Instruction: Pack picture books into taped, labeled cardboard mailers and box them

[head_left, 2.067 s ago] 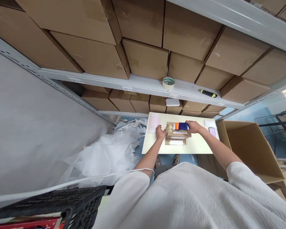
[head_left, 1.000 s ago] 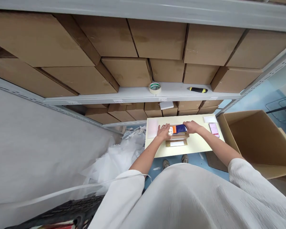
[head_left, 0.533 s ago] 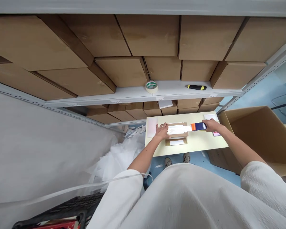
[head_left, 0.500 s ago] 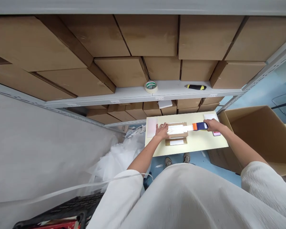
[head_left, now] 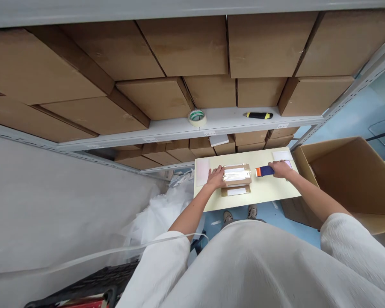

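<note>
On the pale yellow board (head_left: 211,201) lies a small cardboard box (head_left: 239,182) with a white label and shiny clear tape across its top. My left hand (head_left: 216,178) grips the box at its left end, fingers spread over the edge. My right hand (head_left: 280,169) is closed around a blue tape dispenser (head_left: 266,171) with an orange front end, which is held just right of the box and apart from it. A taped cardboard flap or second piece with a white label (head_left: 236,191) shows along the box's near side.
A shelf rack (head_left: 231,114) full of cardboard boxes (head_left: 195,47) stands ahead, with a tape roll (head_left: 197,118) and a yellow-black utility knife (head_left: 259,115) on its ledge. At right is a large open carton (head_left: 349,179). White wrapping material (head_left: 157,214) is heaped at left.
The tape dispenser in my right hand has drawn away from the box; the strip that joined them no longer shows. My left hand stays on the box. The view has shifted slightly.
</note>
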`<move>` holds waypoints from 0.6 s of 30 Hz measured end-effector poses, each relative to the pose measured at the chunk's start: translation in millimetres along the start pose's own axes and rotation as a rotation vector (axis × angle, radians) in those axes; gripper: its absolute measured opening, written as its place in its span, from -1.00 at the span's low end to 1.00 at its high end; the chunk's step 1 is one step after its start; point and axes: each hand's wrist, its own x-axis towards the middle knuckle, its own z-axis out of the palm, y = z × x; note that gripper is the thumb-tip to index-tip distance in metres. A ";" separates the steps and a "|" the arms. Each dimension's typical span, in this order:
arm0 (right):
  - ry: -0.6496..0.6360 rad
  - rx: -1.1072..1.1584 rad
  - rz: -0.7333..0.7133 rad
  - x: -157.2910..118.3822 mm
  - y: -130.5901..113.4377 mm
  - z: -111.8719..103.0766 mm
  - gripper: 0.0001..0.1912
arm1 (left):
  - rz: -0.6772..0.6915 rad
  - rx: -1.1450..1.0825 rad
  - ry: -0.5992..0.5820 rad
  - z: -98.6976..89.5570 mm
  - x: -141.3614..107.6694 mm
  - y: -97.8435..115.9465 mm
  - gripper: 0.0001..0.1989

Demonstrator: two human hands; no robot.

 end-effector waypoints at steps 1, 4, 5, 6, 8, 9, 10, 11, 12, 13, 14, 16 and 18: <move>-0.003 -0.012 0.001 4.7 -9.2 -0.7 -0.49 | 0.002 0.001 -0.003 0.0 0.3 0.6 0.09; -0.009 -0.048 -0.016 21.5 -35.3 -5.3 -0.46 | 0.007 0.005 -0.007 0.0 1.6 1.5 0.08; -0.007 -0.056 -0.021 27.2 -42.2 -7.7 -0.45 | 0.011 0.002 -0.003 0.0 1.9 1.4 0.08; -0.008 -0.060 -0.023 32.6 -47.7 -10.4 -0.46 | 0.015 -0.004 0.004 0.2 2.2 1.2 0.08; -0.019 -0.071 -0.018 42.2 -54.8 -16.4 -0.48 | 0.022 -0.019 0.022 0.7 2.7 0.6 0.08; -0.032 -0.077 -0.014 46.5 -56.7 -19.3 -0.49 | 0.025 -0.023 0.027 1.1 2.9 0.3 0.08; -0.044 -0.080 -0.011 50.4 -57.8 -22.0 -0.50 | 0.027 -0.023 0.030 1.5 3.1 0.0 0.07; -0.053 -0.079 -0.009 54.0 -58.4 -24.4 -0.51 | 0.030 -0.018 0.031 1.9 3.3 -0.2 0.07; -0.060 -0.075 -0.009 57.4 -58.7 -26.5 -0.52 | 0.033 -0.011 0.031 2.4 3.6 -0.5 0.07; -0.070 -0.068 -0.008 60.6 -58.9 -28.2 -0.53 | 0.036 -0.003 0.030 2.8 3.9 -0.7 0.07; -0.079 -0.062 -0.005 63.6 -59.2 -29.5 -0.53 | 0.037 0.003 0.031 3.3 4.2 -1.0 0.08; -0.098 -0.056 0.000 69.1 -60.7 -31.5 -0.54 | 0.039 0.007 0.032 4.2 4.7 -1.7 0.09; -0.109 -0.055 0.007 74.0 -63.4 -33.0 -0.55 | 0.039 0.006 0.032 4.9 4.9 -2.1 0.09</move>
